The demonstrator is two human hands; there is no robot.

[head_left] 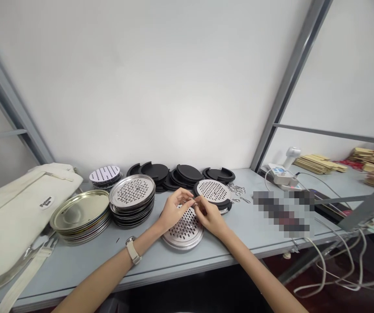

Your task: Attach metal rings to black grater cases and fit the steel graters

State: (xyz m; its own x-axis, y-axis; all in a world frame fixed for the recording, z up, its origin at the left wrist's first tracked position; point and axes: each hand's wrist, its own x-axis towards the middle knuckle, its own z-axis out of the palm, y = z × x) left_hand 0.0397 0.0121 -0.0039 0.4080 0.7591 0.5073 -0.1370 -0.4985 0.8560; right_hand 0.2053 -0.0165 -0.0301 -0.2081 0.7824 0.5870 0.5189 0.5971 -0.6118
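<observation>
My left hand (177,206) and my right hand (209,214) meet with bent fingers above a round perforated metal disc (183,232). Between their fingertips is a small shiny metal piece (196,204), mostly covered by the fingers; its exact kind cannot be made out. Just behind my right hand is another perforated disc (213,191), with a black rim piece along its edge. Small silvery metal clips (237,189) lie loose to the right of it. To the left of my hands stands a stack of perforated discs (132,191).
Gold-coloured round lids (80,211) are piled at the left, beside a cream bag (14,217). Black round holders (156,171) and discs with a striped white top (104,174) line the wall. At the right are a white device (279,176), cables (323,278) and wooden pieces (317,164).
</observation>
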